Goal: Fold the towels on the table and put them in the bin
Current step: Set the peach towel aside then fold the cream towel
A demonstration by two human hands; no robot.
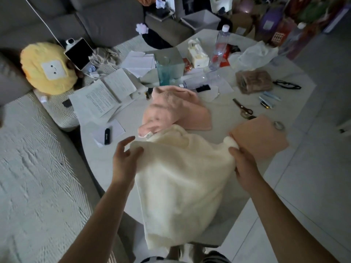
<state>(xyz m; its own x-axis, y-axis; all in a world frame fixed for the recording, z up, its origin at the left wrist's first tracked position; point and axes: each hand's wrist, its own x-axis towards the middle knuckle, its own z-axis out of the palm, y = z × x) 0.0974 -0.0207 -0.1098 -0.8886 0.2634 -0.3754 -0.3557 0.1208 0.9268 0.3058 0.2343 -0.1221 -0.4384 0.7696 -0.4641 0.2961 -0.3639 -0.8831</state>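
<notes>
Holding: my left hand (126,155) and right hand (240,158) each pinch a far corner of the cream towel (182,179).
Axis: towel's length runs 12 to 6 o'clock, draping off the table (106,160) toward me.
Pink towel (171,109): crumpled at 12 o'clock, touching the cream one.
Bin: none identifiable; a grey box (201,18) sits far at 12, contents hidden.

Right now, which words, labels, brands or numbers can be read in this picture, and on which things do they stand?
No text can be quoted; all is too small or blurred.
Printed papers: lines of text, unreadable.
Tag at the pink towel: print, unreadable.
Tissue pack: faint marks, unreadable.
Bottle: red label, unreadable.
Yellow plush: only a drawn face, no words.
Cream towel: no text.
</notes>
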